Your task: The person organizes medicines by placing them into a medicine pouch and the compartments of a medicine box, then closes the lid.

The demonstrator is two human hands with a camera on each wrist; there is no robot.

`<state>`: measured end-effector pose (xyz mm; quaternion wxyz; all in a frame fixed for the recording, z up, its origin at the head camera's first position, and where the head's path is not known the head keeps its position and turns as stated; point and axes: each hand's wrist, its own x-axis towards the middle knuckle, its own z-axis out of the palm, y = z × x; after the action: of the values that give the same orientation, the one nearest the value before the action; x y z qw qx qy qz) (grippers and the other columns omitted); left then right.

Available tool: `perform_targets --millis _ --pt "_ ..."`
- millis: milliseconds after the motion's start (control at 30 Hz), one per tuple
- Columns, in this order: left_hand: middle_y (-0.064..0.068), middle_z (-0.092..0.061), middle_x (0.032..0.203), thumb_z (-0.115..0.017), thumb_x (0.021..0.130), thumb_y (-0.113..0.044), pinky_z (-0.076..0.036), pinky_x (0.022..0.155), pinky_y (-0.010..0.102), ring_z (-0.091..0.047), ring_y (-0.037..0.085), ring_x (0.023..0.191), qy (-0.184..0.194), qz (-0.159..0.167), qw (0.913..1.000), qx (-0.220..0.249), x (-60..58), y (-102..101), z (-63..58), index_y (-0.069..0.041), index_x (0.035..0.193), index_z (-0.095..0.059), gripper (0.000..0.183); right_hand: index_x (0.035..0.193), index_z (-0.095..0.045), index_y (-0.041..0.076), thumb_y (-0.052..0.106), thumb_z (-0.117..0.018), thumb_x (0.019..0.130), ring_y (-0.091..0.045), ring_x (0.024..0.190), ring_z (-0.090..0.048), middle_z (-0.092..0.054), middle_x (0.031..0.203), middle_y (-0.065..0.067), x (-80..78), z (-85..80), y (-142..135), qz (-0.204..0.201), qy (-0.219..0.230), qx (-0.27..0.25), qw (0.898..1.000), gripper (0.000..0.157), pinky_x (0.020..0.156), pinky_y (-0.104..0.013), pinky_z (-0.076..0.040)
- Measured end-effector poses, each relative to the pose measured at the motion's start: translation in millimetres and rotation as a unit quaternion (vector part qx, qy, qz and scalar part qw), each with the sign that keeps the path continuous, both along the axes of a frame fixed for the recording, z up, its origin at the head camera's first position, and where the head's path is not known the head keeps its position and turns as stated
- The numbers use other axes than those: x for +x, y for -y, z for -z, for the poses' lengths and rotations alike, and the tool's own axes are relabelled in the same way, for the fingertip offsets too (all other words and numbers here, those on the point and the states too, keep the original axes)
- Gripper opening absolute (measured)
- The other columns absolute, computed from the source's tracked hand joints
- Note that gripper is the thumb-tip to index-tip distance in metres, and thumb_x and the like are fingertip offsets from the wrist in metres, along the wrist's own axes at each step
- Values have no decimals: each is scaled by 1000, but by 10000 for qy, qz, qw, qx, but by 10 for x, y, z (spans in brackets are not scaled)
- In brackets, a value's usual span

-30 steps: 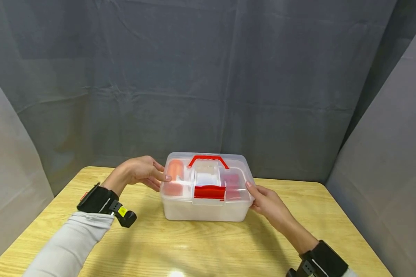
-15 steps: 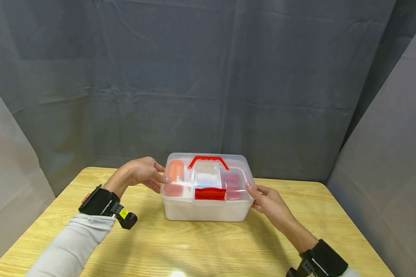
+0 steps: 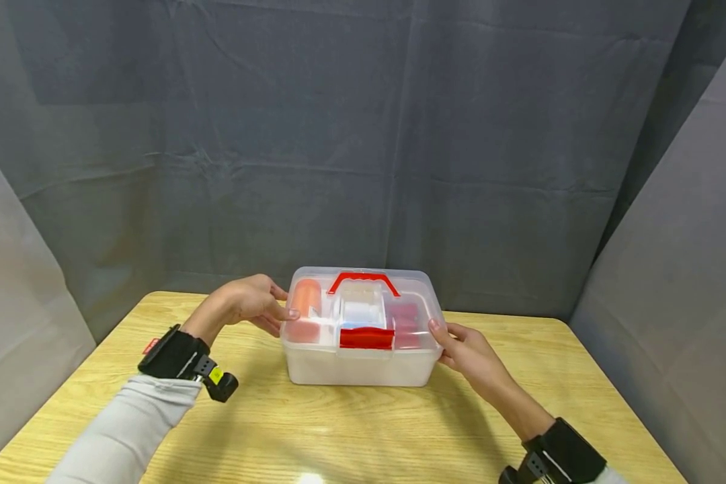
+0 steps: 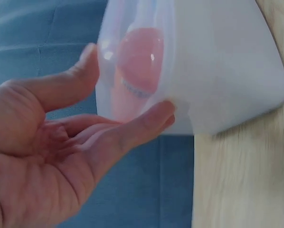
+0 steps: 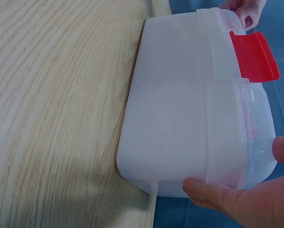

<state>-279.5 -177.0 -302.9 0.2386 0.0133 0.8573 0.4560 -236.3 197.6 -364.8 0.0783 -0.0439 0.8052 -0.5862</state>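
Note:
A translucent plastic storage box [image 3: 363,370] sits on the wooden table with its lid on. The lid carries a red handle [image 3: 363,275], lying flat, and a red latch [image 3: 366,338] at the front, which juts outward in the right wrist view. Through the lid I see an orange object [image 3: 306,296], whitish things in the middle and dark pink ones at the right. My left hand [image 3: 248,302] holds the box's left end, thumb at the lid and fingers under the rim. At the right end my right hand [image 3: 468,351] grips it likewise, thumb on the lid corner.
The pale wood table [image 3: 266,430] extends in front of the box and to both sides. A grey cloth backdrop [image 3: 363,134] hangs close behind the table's far edge. Lighter cloth panels stand at left [image 3: 18,289] and right [image 3: 690,269].
Almost nothing differs. Both hands keep the same hold on the box, which stays in place; the left forearm has shifted very slightly.

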Motion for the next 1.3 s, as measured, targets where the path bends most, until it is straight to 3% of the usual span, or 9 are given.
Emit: perform_targets --millis 167,300,367,433,533,600,767,1167,1300 --pt "28 -57 139 -74 92 -16 -55 99 45 -63 37 120 -619 453 9909 -1106 40 -59 -100 11 142 -48 63 144 -43 -11 42 -53 104 -31 121 -64 -61 135 -25 0 -4 -2 -107 -29 -4 9999 67 106 -46 -50" --pt "26 -55 143 -76 84 -12 -53 97 47 -60 37 120 -1668 625 9587 -2217 137 -241 -242 8 144 -48 70 144 -43 -11 42 -53 104 -32 122 -63 -60 135 -25 -7 6 6 -92 -2 -37 10000 67 106 -46 -50" --pt "23 -61 137 -73 82 -8 -55 86 43 -62 35 110 -2090 633 9458 -2405 196 -370 -289 4 143 -52 66 144 -43 -10 42 -54 104 -32 123 -63 -60 136 -25 -10 13 14 -64 16 -66 10000 67 106 -46 -49" --pt "19 -65 134 -72 85 -11 -55 85 42 -63 33 109 -2557 752 9315 -2475 248 -509 -307 2 140 -58 58 145 -44 -10 42 -54 104 -32 123 -63 -59 137 -25 -7 16 22 -39 22 -81 10000 67 107 -46 -49" --pt "16 -66 133 -74 91 -25 -54 95 45 -63 33 116 -2858 857 9263 -2300 326 -696 -289 -1 135 -63 52 145 -44 -9 43 -54 104 -32 124 -62 -59 137 -24 -1 20 38 -33 22 -82 10000 67 107 -47 -48" --pt "15 -66 135 -76 91 -36 -48 107 48 -60 33 126 -2922 974 9215 -2366 366 -793 -269 -1 135 -63 58 145 -44 -9 42 -53 104 -32 125 -62 -59 138 -25 4 17 48 -57 -1 -68 10000 66 108 -47 -48" --pt "12 -63 140 -76 88 -47 -49 106 46 -61 29 122 -2442 1103 9257 -2670 425 -903 -228 -4 143 -57 72 145 -44 -9 42 -53 104 -32 125 -62 -59 137 -25 4 6 67 -114 -66 -56 9999 66 108 -47 -48" --pt "16 -56 147 -86 75 -50 -46 110 45 -56 31 128 -2345 1259 9238 -2752 479 -960 -177 -1 150 -46 97 144 -45 -9 44 -53 104 -32 123 -63 -60 136 -24 -15 -4 43 -54 -85 169 9998 67 107 -48 -48" --pt "22 -47 152 -91 71 -44 -43 112 51 -48 36 134 -2484 1143 9171 -2902 540 -1013 -95 1 151 -41 104 144 -45 -9 44 -54 103 -32 122 -63 -61 135 -24 -15 -3 38 -24 -81 190 9998 67 106 -48 -49"
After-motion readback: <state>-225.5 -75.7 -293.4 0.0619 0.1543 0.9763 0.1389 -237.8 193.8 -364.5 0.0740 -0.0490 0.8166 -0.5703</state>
